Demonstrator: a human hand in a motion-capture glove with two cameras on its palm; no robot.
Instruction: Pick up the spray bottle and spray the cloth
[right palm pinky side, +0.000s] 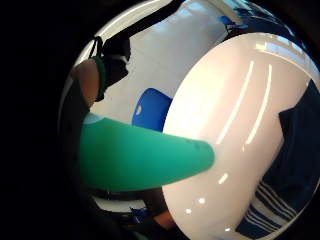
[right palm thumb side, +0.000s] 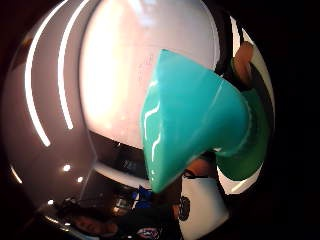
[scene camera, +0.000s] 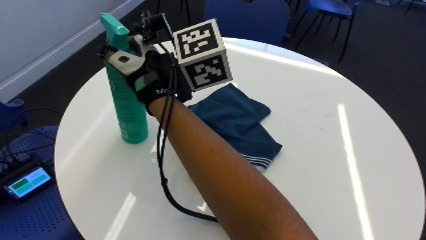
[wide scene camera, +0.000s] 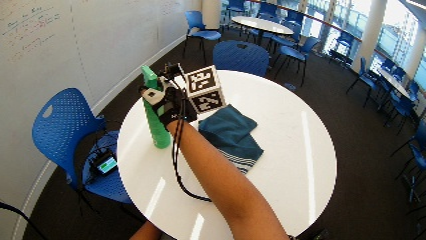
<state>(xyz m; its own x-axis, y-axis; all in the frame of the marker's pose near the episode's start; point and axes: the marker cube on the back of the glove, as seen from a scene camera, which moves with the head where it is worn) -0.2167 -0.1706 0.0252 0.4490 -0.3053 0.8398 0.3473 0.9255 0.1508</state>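
While your black-gloved right hand wraps the neck of the tall green plastic spray bottle, standing upright on the round white table, the folded dark blue cloth lies at four o'clock; turn the nozzle there.

A round white table is seen from the outside view, with a smooth top on which bright streaks of light are reflected. Two things are carried directly by it. A tall green spray bottle is standing upright near the edge at the side of the whiteboard wall (its base is on the table top). A dark blue cloth is laid beside it, near the middle of the table, loosely folded, with thin white stripes at one end. The bottle and the cloth are near each other but are not touching.
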